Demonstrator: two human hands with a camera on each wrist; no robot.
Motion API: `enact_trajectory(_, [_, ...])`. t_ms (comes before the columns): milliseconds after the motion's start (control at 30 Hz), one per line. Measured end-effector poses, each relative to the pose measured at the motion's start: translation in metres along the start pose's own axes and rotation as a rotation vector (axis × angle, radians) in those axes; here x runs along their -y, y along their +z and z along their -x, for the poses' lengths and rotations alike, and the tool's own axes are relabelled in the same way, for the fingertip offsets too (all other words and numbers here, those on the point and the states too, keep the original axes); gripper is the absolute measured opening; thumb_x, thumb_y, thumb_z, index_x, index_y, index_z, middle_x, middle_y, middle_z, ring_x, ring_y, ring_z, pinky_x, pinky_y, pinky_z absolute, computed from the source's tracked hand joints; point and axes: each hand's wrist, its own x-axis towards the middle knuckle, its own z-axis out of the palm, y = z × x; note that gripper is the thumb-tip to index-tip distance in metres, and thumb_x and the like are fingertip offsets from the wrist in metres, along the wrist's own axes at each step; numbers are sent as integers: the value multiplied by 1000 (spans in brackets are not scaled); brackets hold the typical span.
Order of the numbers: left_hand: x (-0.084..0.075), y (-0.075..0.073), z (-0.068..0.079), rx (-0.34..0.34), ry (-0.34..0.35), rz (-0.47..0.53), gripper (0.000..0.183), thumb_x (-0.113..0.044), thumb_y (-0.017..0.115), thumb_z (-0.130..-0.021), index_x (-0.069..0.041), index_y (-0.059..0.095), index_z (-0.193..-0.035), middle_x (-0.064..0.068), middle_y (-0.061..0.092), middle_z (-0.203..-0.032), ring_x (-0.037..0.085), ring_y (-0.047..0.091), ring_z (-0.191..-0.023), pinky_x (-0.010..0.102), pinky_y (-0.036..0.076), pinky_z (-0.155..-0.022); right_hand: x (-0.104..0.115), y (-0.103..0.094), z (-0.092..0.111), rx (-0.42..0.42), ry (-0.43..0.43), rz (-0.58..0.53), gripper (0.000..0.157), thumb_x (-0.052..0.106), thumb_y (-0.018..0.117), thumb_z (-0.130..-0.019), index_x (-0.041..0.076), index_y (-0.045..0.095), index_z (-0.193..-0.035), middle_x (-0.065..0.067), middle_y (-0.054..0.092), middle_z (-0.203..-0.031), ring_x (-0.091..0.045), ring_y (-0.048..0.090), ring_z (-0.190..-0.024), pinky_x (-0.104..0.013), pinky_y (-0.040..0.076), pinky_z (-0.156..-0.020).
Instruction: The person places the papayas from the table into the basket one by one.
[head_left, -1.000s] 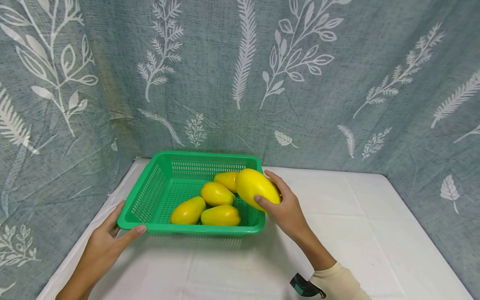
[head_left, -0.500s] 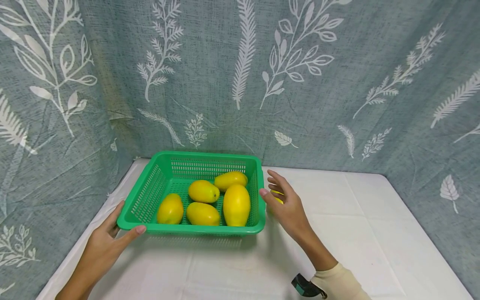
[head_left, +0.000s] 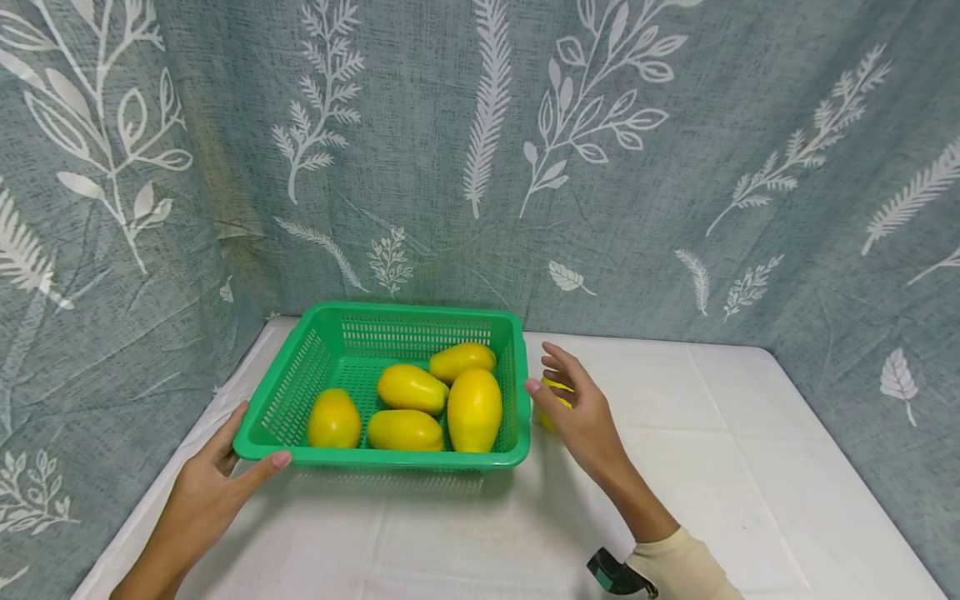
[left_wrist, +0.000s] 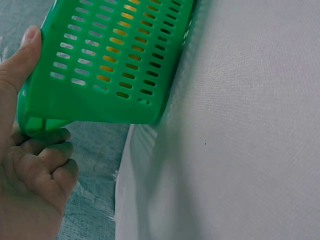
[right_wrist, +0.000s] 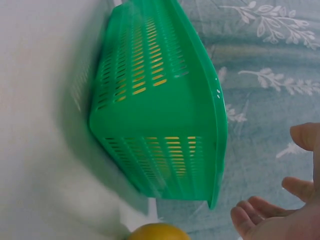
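A green plastic basket (head_left: pixel 386 457) sits on the table with several yellow mangoes inside. My left hand (head_left: pixel 213 487) grips its near left corner, thumb over the rim and fingers curled beneath, as the left wrist view shows. The largest mango (head_left: pixel 474 411) lies lengthwise by the right wall; another mango (head_left: pixel 333 419) is apart toward the left. My right hand (head_left: pixel 581 417) hovers just outside the right wall, fingers loosely spread and holding nothing. Partly hidden behind it is a loose mango (head_left: pixel 548 423) outside the basket, whose top (right_wrist: pixel 159 233) shows in the right wrist view.
A white cloth (head_left: pixel 720 467) covers the table, stretching out to the right of the basket. Grey-green curtains (head_left: pixel 420 167) with white leaf prints hang behind the table and on both sides.
The large mango went from my right hand into the basket's right side. Other mangoes in there shifted, some leftward. My right hand let go and drew slightly right; the left stayed put.
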Motion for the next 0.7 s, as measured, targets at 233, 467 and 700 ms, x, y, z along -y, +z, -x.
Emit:
enact_trajectory(233, [-1,-1,1,4,-7,4,96,-27,71,-105,-19,2,-172,19,8,-176,50,16,-158,-3,37,-87,-4,-4,1,-24,11,4,59,31,69,-104,23,49,-159,-10,55,-154,-37,54,-142,-51,43,-119])
enact_trajectory(467, [0,-1,0,5,-15,-10,96,-28,71,-105,-19,2,-172,21,9,-176,52,18,-156,-4,36,-86,-10,-9,1,-34,35,2,61,31,71,-103,22,48,-159,-9,55,-154,-36,53,-142,-50,43,-119])
enact_trajectory(700, [1,-1,0,2,-6,-11,95,-27,71,-105,-20,3,-172,20,10,-176,51,18,-157,-4,36,-86,-20,-13,0,-52,46,11,62,31,73,-103,20,48,-159,-11,55,-154,-38,52,-142,-51,43,-118])
